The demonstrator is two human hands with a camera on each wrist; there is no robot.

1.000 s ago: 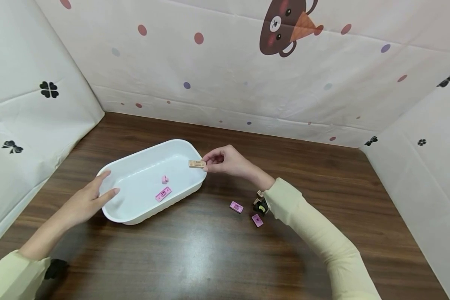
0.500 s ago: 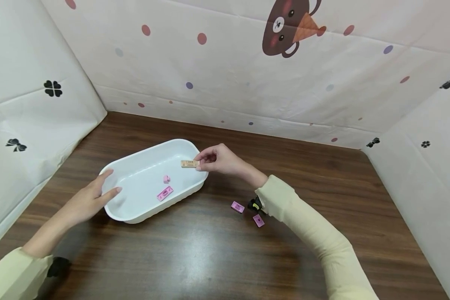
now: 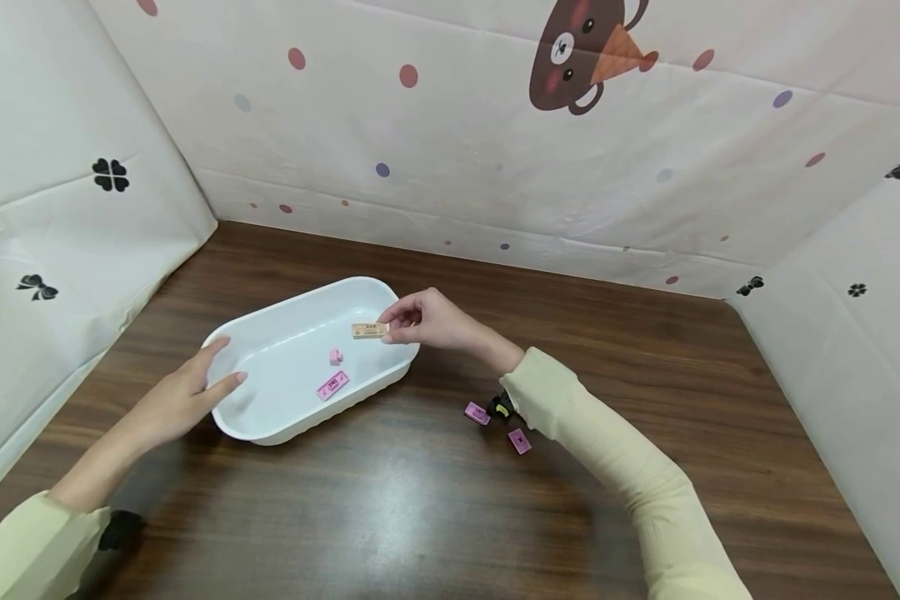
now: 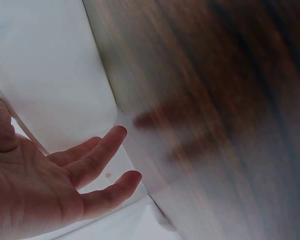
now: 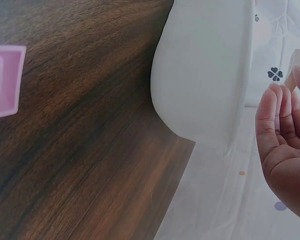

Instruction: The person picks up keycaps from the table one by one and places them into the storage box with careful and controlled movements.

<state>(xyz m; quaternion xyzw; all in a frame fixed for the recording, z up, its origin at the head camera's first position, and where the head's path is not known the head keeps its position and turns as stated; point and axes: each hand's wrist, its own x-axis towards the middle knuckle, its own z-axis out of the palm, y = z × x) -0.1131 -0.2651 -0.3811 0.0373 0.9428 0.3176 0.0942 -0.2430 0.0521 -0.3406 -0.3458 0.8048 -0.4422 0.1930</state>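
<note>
Tan block (image 3: 366,331) over white tub (image 3: 273,379)
Right hand (image 3: 437,322) pinches it near the tub's right end; left hand (image 3: 180,400), spread wide, at its left.

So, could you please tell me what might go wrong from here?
The right hand pinches the tan block by one end above the tub, so it might slip and drop. The black wrist camera looks close to a pink block on the table and might knock it aside.
</note>
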